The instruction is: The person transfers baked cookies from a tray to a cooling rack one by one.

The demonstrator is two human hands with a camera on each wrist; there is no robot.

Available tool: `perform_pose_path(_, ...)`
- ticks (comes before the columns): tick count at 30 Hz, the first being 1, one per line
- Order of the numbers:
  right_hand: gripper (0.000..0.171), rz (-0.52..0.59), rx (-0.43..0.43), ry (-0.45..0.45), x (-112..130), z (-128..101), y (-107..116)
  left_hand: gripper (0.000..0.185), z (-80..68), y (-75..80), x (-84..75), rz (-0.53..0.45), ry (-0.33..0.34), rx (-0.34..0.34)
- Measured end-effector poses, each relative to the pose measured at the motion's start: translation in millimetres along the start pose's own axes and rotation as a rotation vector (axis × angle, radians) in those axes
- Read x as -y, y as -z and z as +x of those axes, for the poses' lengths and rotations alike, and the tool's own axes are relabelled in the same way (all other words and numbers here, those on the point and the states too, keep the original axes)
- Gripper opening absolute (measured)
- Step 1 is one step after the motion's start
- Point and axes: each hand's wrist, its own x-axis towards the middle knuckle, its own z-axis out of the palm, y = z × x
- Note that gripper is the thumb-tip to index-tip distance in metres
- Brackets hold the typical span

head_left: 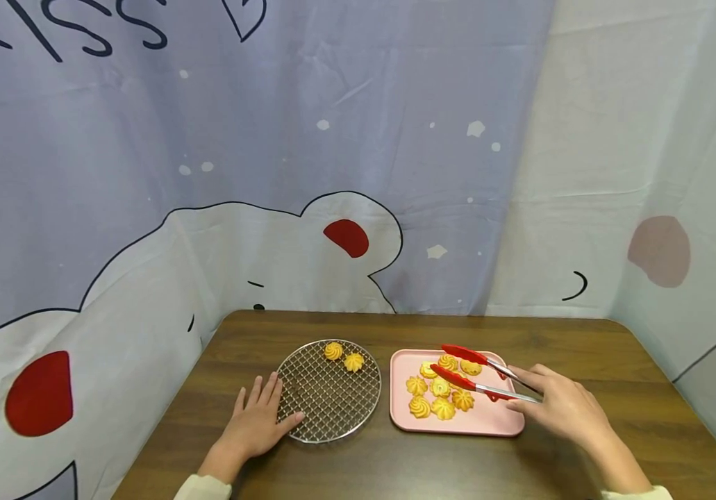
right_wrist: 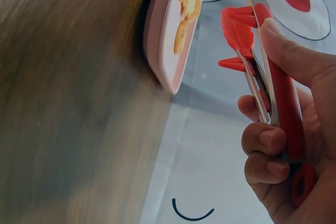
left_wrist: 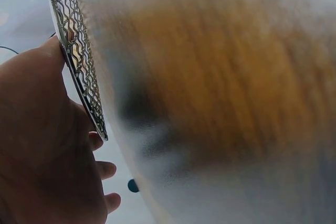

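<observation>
In the head view, the right hand [head_left: 562,410] sits at the lower right of the frame, grasping a pair of red-tipped tongs [head_left: 479,376] by their handle end. The right wrist view shows the fingers [right_wrist: 266,141] curled round the metal arms and the thumb laid along the red grip. The two red tips stand apart from each other and reach over the pink tray [head_left: 495,420], just above the pile of yellow swirl cookies [head_left: 440,389] that lies on the tray's left half. Whether either tip touches a cookie cannot be told.

The left hand [head_left: 257,421] lies at the lower left of the frame, flat and released, its fingers straight and spread. The fingertips rest on the left rim of the round wire rack [head_left: 329,399], while the palm lies on the tabletop [head_left: 395,465]. The left wrist view shows the palm close against the rack's metal edge [left_wrist: 79,61]; the rest of that view is blurred.

Two more cookies [head_left: 343,356] sit side by side at the far edge of the rack. The rack and the tray lie just beside each other in the lower middle of the frame, rack to the left, tray to the right. A cartoon-printed cloth [head_left: 332,173] hangs behind and around the brown wooden tabletop.
</observation>
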Motion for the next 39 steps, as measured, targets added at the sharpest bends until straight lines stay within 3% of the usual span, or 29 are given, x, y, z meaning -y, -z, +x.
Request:
perform_pose_path(16, 0.075, -0.011, 0.015, -0.046, -26, -13, 3, 0.092, -1.4, 0.0, -0.7, 0.004, 0.004, -0.008)
perform_pose_path(39, 0.081, -0.017, 0.079, -0.111, -42, -16, 3, 0.091, -1.3, 2.5, -3.5, -0.007, 0.000, -0.016)
